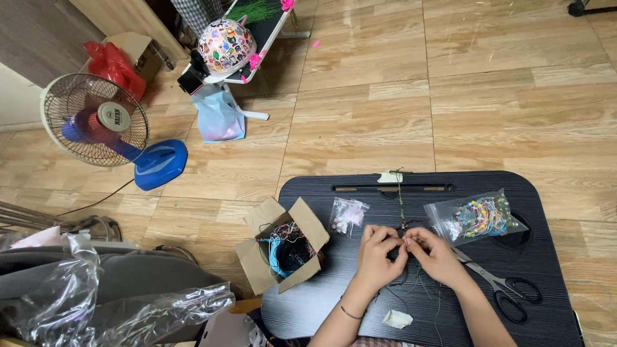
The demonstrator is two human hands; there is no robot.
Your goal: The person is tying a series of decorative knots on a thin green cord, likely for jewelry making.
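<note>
We find both hands meeting over the middle of the black wood-grain lap counter [321, 302]. The left hand [378, 254] and the right hand [432, 252] each pinch, fingertips touching, the lower end of a thin green knotted cord bracelet [400, 205], whose upper end is fixed by a strip of pale tape [389, 177] at the counter's far edge; loose dark threads [418, 283] trail toward us.

In our judgement the knotting goes best with the cord kept taut against the tape and each knot drawn snug to the one above it, both pinches staying close to the working point.

Packages:
- small clear bag of pale beads [348, 214], just left of the cord
- larger clear zip bag of multicoloured bracelets [479, 216], to its right
- open brown cardboard box of tangled blue and dark threads [283, 246], at the counter's left edge
- black-handled scissors [498, 286], beside the right wrist
- scrap of white tape [396, 319], near edge

Any labels are too small to make out
</note>
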